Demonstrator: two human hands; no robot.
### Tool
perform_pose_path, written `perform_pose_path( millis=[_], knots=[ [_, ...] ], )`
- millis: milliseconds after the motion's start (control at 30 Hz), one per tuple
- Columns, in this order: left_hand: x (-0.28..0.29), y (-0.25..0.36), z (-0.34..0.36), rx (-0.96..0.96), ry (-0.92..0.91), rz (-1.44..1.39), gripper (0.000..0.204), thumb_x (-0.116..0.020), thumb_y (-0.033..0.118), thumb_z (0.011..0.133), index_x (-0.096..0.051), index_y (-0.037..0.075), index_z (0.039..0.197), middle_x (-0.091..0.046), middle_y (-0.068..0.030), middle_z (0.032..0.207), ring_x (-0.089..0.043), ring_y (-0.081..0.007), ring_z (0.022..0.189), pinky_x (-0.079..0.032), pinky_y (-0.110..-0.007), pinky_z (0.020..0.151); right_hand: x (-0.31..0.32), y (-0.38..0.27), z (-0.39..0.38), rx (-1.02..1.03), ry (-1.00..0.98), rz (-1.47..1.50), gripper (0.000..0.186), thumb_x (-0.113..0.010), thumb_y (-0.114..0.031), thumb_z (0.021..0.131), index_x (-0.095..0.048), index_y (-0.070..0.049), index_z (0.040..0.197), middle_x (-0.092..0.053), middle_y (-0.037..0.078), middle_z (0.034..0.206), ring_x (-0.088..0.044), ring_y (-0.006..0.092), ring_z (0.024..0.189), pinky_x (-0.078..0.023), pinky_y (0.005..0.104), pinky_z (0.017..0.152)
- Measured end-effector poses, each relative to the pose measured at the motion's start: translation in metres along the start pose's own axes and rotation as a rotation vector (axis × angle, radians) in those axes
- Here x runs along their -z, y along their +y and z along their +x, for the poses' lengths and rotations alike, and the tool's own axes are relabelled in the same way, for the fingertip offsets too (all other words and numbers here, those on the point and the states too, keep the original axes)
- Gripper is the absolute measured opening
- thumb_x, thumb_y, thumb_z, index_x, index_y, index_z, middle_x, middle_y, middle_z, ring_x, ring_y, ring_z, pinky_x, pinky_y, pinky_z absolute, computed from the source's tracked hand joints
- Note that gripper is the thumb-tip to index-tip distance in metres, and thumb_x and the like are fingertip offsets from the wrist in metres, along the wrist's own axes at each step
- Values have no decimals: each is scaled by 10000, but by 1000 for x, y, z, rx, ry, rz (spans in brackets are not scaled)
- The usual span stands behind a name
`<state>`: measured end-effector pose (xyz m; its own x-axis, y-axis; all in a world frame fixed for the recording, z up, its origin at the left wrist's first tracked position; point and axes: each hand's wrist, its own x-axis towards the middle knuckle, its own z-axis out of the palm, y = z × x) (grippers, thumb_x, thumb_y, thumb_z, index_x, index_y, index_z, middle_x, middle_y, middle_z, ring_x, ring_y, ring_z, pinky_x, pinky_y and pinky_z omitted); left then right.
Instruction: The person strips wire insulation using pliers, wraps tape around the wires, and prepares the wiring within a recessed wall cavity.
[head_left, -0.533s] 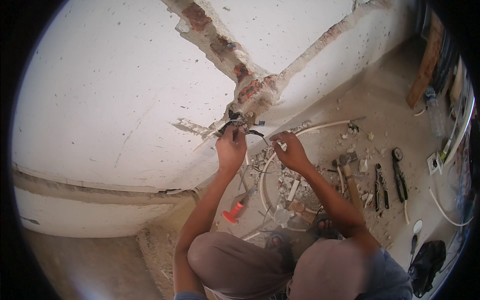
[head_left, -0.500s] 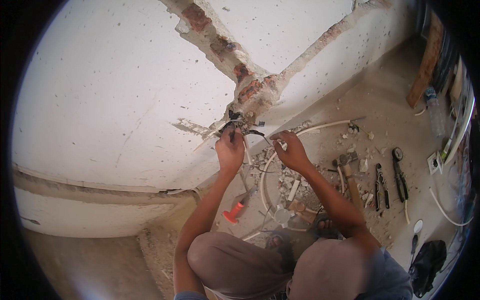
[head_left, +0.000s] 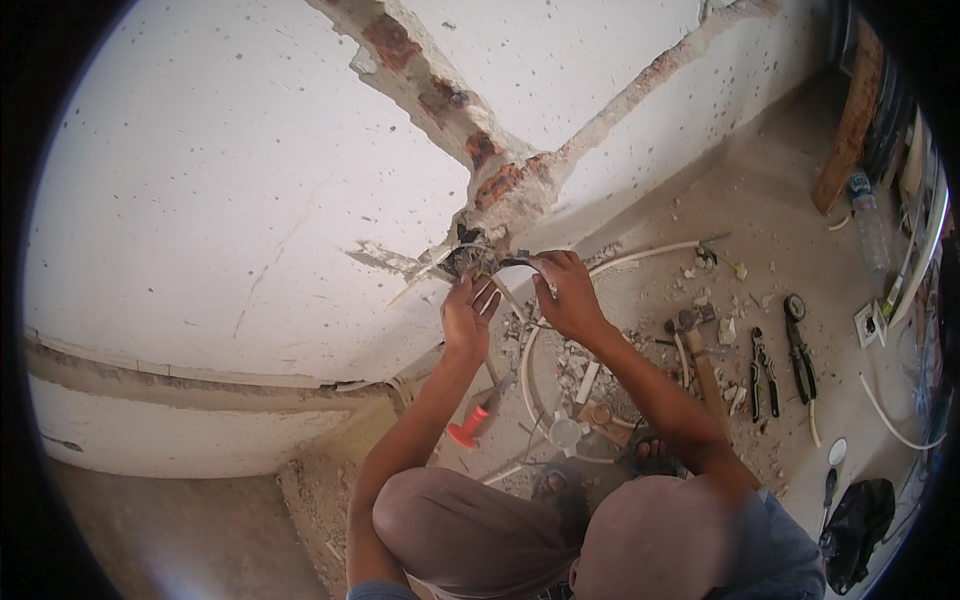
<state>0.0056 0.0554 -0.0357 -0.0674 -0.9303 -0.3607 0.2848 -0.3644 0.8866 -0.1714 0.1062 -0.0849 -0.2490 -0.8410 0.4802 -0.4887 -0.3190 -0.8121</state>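
My left hand is at the broken hole low in the white wall, palm turned up and fingers loosely apart under a bundle of wires. Nothing shows gripped in it. My right hand pinches a black electrical wire that runs out of the hole. White cable ends stick out to the left of the hole. Below it, a white cable hangs between my hands. The deepest part of the hole is too dark and cluttered to make out.
Rubble and a looped white cable lie on the floor below. An orange-handled chisel, a hammer, pliers and a cable cutter lie around. A plastic bottle is at the right.
My left hand has drawn slightly down from the wires, its fingers loosening from a pinch. My right hand has moved left and up to the black wire.
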Motion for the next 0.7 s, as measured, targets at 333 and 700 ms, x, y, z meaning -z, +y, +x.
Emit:
perform_pose_path(
  millis=[333, 700],
  knots=[
    [16, 3, 17, 188, -62, -91, 264, -530, 252, 1055, -551, 79, 1253, -605, -101, 1206, -583, -252, 1097, -497, -419, 990, -32, 23, -20, -33, -164, 306, 346, -641, -88, 833, -708, 15, 1156, -671, 194, 1092, -598, 392, 1102, -482, 467, 964],
    [12, 12, 8, 212, -135, -83, 333, -463, 312, 1096, -522, 19, 1242, -605, -135, 1189, -599, -237, 948, -552, -357, 766, -18, 21, 6, -265, -250, 334, 176, -708, -173, 870, -754, -41, 976, -743, 139, 924, -706, 310, 856, -532, 386, 765]
  ],
)
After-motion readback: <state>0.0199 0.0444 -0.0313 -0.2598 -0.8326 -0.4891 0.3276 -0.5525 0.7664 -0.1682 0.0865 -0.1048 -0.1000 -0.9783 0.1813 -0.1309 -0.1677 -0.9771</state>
